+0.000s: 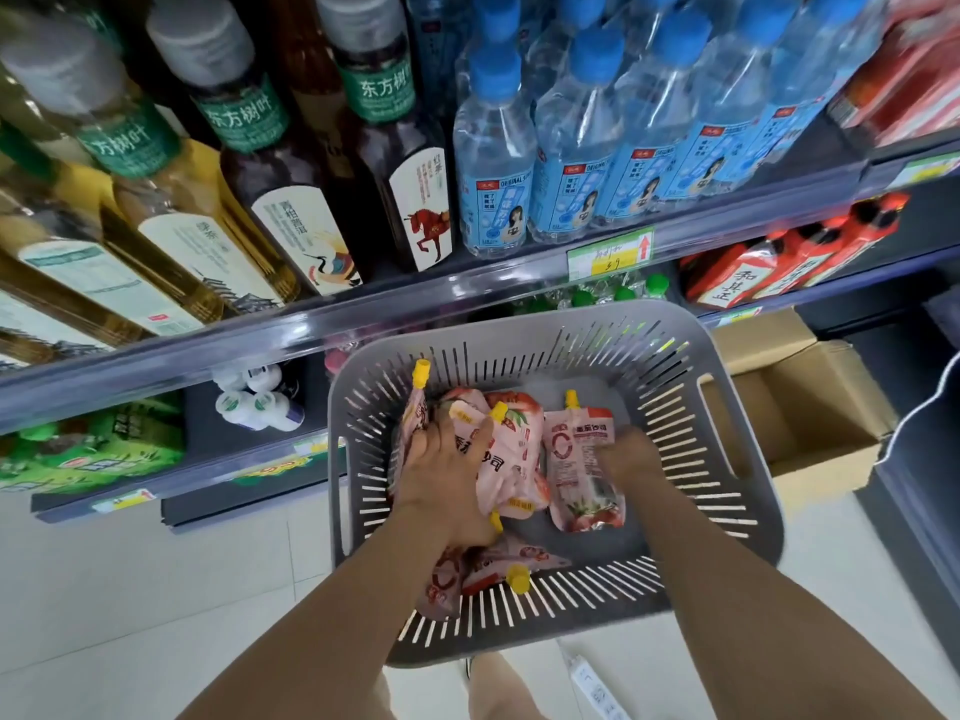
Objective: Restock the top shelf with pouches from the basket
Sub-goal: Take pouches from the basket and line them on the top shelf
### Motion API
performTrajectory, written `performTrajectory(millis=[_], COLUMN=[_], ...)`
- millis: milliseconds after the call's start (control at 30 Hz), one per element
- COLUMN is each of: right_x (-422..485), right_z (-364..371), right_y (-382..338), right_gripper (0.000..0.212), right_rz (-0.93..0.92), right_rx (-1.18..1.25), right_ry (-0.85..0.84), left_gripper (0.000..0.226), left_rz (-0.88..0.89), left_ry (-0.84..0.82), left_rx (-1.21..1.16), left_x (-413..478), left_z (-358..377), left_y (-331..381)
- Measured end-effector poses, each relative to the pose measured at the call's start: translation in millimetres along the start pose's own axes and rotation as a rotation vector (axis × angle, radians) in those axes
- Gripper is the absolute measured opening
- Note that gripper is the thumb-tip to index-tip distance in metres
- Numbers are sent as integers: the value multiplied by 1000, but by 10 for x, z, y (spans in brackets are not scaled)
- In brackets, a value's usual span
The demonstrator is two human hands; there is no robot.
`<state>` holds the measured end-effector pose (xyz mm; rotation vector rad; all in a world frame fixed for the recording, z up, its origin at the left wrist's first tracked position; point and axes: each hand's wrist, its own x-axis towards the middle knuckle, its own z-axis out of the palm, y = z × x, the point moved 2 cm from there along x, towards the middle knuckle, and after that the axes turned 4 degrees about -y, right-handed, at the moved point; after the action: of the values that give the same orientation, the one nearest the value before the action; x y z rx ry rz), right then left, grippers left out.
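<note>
In the grey basket [519,328], the left hand [447,475] grips a bunch of pouches [514,459], and the right hand [626,452] touches another pouch [579,457], its fingers too blurred to tell the hold. It is better to grasp the bodies firmly before lifting. Pale floor tiles [130,589] lie below, shelves [363,314] are beyond, and a cardboard box [821,407] is at the right.

The basket [519,327] is open on top. Its middle and 7 o'clock corner are crowded with pouches [519,459], with the left hand [447,470] and right hand [628,454] among them; bare floor shows at its 12 and 5 o'clock. The shelf rail [363,314] overhangs just beyond the far rim at 12 o'clock, with packed bottles [571,148] above it. A cardboard box [810,407] stands just beside the basket at 3 o'clock; open floor tiles [156,589] lie at 9 o'clock
</note>
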<state>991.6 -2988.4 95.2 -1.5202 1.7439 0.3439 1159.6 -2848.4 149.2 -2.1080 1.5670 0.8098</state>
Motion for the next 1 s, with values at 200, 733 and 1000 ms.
performTrajectory(millis=[200, 733, 1000], right_x=[-163, -35, -80], right_z=[280, 438, 217], right_y=[-74, -104, -83], right_gripper=[98, 87, 97], right_rz=[-238, -128, -149], right_rx=[-328, -395, -183], right_ry=[-180, -62, -20], left_gripper=[111, 100, 104], left_rz=[17, -65, -85], left_ry=[35, -60, 50], left_rx=[-219, -350, -548], left_x=[70, 235, 181], left_z=[29, -74, -133], left_y=[-9, 46, 65])
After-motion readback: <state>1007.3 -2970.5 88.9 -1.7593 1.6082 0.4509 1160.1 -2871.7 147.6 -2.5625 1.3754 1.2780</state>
